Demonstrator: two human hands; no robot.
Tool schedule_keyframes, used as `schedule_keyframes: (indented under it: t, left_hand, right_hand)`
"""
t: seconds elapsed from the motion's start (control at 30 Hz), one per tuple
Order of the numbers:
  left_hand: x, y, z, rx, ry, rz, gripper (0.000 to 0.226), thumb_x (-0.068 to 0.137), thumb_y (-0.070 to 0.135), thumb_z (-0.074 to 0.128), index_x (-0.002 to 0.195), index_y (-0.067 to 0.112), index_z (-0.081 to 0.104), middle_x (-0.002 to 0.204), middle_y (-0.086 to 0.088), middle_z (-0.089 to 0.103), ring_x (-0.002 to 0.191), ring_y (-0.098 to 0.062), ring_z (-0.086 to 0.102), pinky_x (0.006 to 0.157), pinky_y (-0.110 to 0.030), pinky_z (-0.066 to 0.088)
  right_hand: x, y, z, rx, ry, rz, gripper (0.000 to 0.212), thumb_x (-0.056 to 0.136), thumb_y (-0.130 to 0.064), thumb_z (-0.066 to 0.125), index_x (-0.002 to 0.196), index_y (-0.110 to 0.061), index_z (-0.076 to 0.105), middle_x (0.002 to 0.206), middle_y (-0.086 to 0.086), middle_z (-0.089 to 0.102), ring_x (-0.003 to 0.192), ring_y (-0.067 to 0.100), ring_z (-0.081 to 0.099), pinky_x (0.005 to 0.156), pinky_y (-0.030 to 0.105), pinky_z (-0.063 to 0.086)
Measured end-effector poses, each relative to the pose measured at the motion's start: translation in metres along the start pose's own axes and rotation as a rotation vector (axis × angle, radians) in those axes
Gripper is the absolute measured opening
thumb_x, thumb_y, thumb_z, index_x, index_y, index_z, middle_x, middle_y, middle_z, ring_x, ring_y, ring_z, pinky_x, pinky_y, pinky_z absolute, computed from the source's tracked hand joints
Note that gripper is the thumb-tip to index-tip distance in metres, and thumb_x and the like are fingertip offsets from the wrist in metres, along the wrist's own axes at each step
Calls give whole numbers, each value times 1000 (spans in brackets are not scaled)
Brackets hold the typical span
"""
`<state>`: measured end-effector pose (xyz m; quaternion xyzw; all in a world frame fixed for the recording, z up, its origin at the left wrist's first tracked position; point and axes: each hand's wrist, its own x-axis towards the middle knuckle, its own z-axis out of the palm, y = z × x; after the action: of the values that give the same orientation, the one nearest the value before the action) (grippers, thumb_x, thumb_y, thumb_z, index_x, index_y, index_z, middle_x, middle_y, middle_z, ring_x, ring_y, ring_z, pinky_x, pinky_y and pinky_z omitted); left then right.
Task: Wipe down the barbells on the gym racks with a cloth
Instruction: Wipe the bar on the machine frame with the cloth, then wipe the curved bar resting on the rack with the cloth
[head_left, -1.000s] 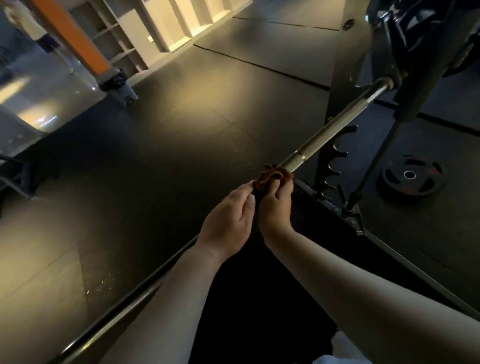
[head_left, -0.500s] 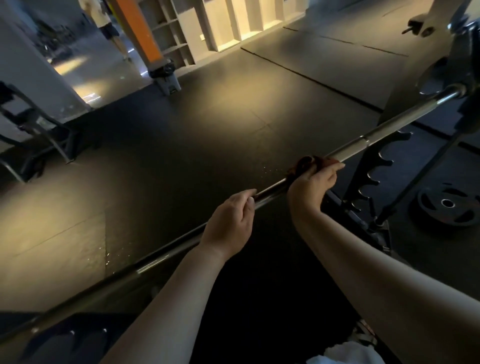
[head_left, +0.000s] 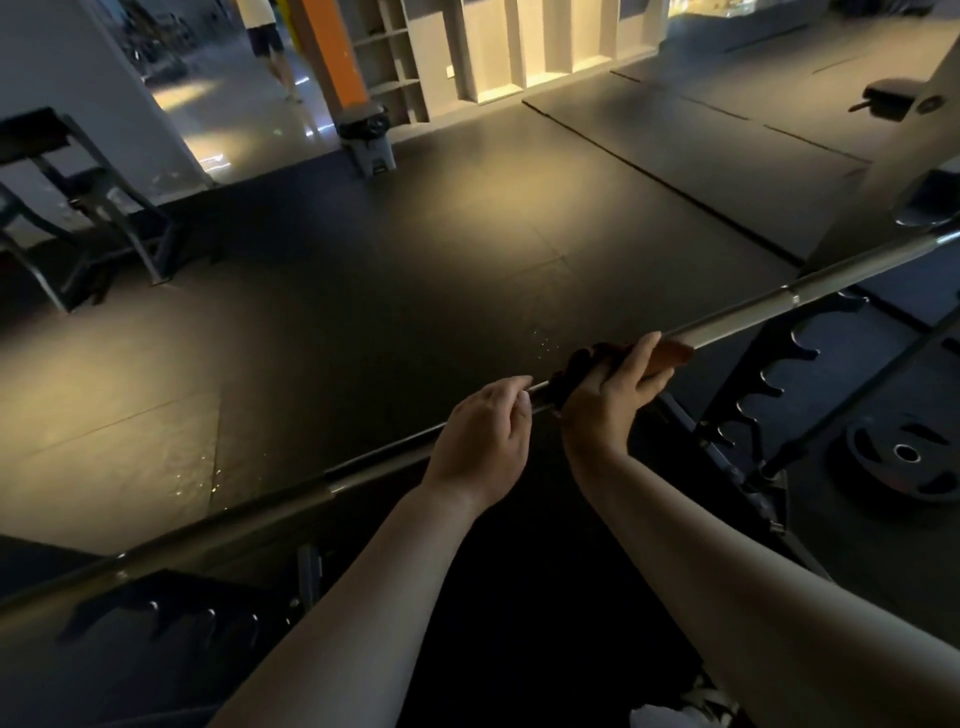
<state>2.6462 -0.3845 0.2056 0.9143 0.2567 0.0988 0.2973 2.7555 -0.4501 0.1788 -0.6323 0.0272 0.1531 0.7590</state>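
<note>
A long steel barbell (head_left: 810, 293) runs from the lower left to the upper right, resting on the rack. A dark reddish-brown cloth (head_left: 670, 353) is wrapped around the bar near its middle. My right hand (head_left: 613, 395) grips the cloth and the bar, its fingers curled over the top. My left hand (head_left: 483, 441) sits just to the left of it, fingers curled around the bare bar. The two hands are almost touching.
A black notched rack upright (head_left: 769, 384) stands right of my hands, with a weight plate (head_left: 906, 457) on the floor beyond it. A dark bench frame (head_left: 88, 208) is at the far left. A person (head_left: 265, 41) walks at the back by an orange column (head_left: 332, 57).
The view has swung left and up along the bar. My right hand slid the cloth along the bar and now sits close to my left hand again.
</note>
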Motion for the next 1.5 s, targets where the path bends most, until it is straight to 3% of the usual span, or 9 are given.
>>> schedule_keyframes:
  t: [0.23, 0.33, 0.43, 0.57, 0.67, 0.73, 0.87, 1.03, 1.5]
  left_hand:
    - [-34, -30, -8, -49, 160, -95, 40, 109, 30, 35, 147, 22, 46, 143, 2, 54, 135, -8, 43, 118, -33, 34]
    - [-53, -40, -9, -170, 219, -120, 42, 109, 31, 34, 150, 25, 43, 150, 4, 47, 144, -10, 36, 121, -41, 32]
    - [-74, -46, -6, -317, 258, -148, 44, 109, 34, 33, 152, 31, 39, 157, 11, 40, 148, -1, 26, 122, -27, 22]
    - [-109, -49, 0, -668, 464, -257, 42, 107, 36, 37, 147, 27, 50, 148, 11, 52, 136, 1, 47, 115, -27, 39]
    - [-138, -38, -3, -972, 563, -416, 32, 109, 29, 42, 135, 20, 58, 124, -8, 68, 115, -20, 66, 95, -39, 55]
    - [-159, -22, -10, -1114, 611, -500, 34, 108, 37, 43, 125, 17, 64, 112, -19, 70, 98, -27, 71, 75, -34, 58]
    - [-214, 12, -20, -1287, 703, -567, 31, 105, 27, 46, 113, 25, 76, 116, -10, 74, 107, -23, 72, 78, -30, 57]
    - [-294, 52, -8, -1107, 1063, -731, 23, 97, 32, 67, 119, 27, 69, 114, -8, 75, 104, -28, 73, 86, -49, 58]
    - [-547, 224, 53, -679, 1891, -969, 30, 90, -18, 51, 107, 5, 61, 85, -7, 72, 73, -15, 72, 61, -23, 55]
  right_hand:
    - [-54, 6, 24, 50, -124, 160, 63, 111, -27, 42, 161, -40, 7, 144, -11, 36, 117, 0, 49, 96, 23, 43]
    - [-91, 18, 28, -161, -240, 112, 79, 108, -21, 49, 158, -54, -2, 161, 2, 27, 135, 14, 46, 103, 28, 41]
    - [-119, 32, 22, -252, -449, 138, 63, 108, -32, 52, 138, -78, 23, 141, 4, 59, 120, 11, 64, 103, 34, 52]
    - [-147, 25, 4, -193, -765, 168, 46, 104, -5, 52, 141, -32, 57, 129, 0, 69, 118, 12, 67, 103, 42, 55]
    - [-161, 3, -5, -75, -907, 255, 55, 99, 9, 44, 135, -30, 58, 128, 2, 67, 114, 14, 68, 97, 40, 58]
    - [-170, -5, -7, -8, -972, 405, 48, 96, -2, 52, 131, -34, 60, 126, 9, 69, 116, 26, 67, 104, 53, 53]
    - [-204, -21, -18, -66, -1174, 489, 40, 93, -31, 64, 133, -29, 61, 120, 5, 74, 115, 24, 70, 108, 53, 49]
    - [-242, -23, -52, -240, -1458, 428, 29, 90, -22, 71, 119, -19, 68, 108, 7, 77, 102, 24, 74, 96, 52, 57]
    - [-439, -21, -185, -541, -2264, 214, 20, 104, -37, 57, 107, -21, 70, 94, 3, 77, 87, 21, 75, 84, 46, 60]
